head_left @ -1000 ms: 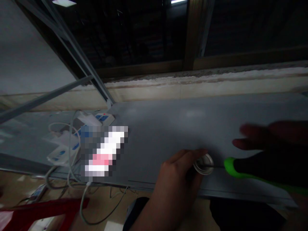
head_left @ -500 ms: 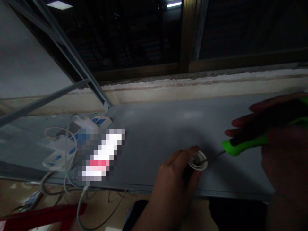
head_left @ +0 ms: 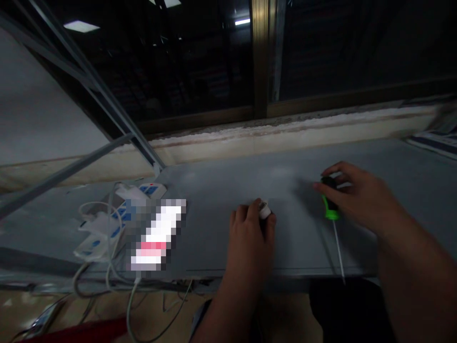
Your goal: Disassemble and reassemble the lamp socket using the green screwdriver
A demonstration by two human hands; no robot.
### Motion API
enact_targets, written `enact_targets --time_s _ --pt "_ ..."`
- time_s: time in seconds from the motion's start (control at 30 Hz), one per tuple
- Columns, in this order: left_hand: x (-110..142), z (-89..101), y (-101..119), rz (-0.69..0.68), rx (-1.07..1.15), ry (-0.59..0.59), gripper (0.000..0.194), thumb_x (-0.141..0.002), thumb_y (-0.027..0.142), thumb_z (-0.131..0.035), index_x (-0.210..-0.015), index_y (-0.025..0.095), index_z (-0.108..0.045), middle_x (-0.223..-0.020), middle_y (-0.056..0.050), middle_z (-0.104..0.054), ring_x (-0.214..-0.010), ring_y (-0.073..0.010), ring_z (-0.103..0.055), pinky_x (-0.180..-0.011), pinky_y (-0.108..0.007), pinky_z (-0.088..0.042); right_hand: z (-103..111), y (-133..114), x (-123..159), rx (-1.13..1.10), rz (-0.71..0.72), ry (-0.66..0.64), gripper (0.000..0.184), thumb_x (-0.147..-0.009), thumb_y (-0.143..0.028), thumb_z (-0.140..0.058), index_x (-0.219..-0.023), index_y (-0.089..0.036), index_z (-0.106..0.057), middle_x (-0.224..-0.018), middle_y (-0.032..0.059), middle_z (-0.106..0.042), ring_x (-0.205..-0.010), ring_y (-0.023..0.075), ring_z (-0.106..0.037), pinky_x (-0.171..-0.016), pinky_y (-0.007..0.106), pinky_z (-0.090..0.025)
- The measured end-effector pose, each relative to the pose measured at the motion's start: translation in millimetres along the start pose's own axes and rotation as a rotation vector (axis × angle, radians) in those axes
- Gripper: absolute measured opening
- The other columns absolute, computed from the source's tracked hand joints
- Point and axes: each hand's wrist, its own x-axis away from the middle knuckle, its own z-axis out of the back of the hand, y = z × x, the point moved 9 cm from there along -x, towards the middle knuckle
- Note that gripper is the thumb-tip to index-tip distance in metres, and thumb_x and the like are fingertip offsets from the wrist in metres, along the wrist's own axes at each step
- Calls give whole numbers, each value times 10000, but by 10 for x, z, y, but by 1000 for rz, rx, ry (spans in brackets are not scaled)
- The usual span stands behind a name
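My left hand (head_left: 252, 233) rests on the grey table (head_left: 221, 186) with its fingers curled round a small white round fitting (head_left: 264, 209), of which only the white end shows. My right hand (head_left: 357, 197) lies further right, its fingers closed on the black and green handle of a screwdriver (head_left: 330, 205). The screwdriver's thin metal shaft (head_left: 338, 252) lies along the table and points back toward me, reaching the front edge.
White power strips with blue sockets (head_left: 117, 209) and tangled white cables (head_left: 107, 267) lie at the table's left. A blurred white and pink object (head_left: 153, 236) sits beside them. A window sill (head_left: 285, 128) and dark window run behind. A red object (head_left: 89, 328) is below left.
The screwdriver has left the white fitting and now lies on the table, tip toward me. My right hand went down with it. My left hand shifted left and closed over the fitting.
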Motion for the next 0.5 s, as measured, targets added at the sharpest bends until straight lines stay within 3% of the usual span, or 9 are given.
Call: enact_targets --time_s 0.13,0.3,0.43,0.5 --pt "-134 59 -34 27 -147 -2 410 -1009 427 -560 -1333 202 -672 -1227 -140 -678 -1183 -341 -583 -1067 -502 -461 -338 5 -112 275 73 -183 305 -852 -502 -711 -1024 -255 -665 -726 14 -700 -638 196 -652 -613 312 -443" --pt "-245 75 -136 130 -263 -16 484 -1027 516 -460 -1270 176 -704 -1225 -185 -669 -1198 -390 -587 -1002 -533 -479 -419 -66 -262 495 113 -226 331 -875 -535 -668 -1030 -243 -679 -876 79 -752 -792 249 -692 -668 329 -441" --pt "-316 33 -208 175 -242 3 524 -1033 533 -427 -1274 151 -695 -1235 -207 -664 -1218 -399 -588 -1005 -540 -476 -488 -89 -377 514 100 -231 335 -920 -485 -620 -1092 -208 -696 -925 116 -764 -819 261 -708 -707 342 -467" --pt "-314 143 -263 181 -192 65 518 -1029 504 -463 -1321 125 -661 -1266 -219 -650 -1240 -381 -583 -1046 -519 -458 -518 -100 -417 508 97 -243 364 -938 -496 -595 -1102 -194 -714 -934 128 -767 -814 267 -712 -718 353 -478"
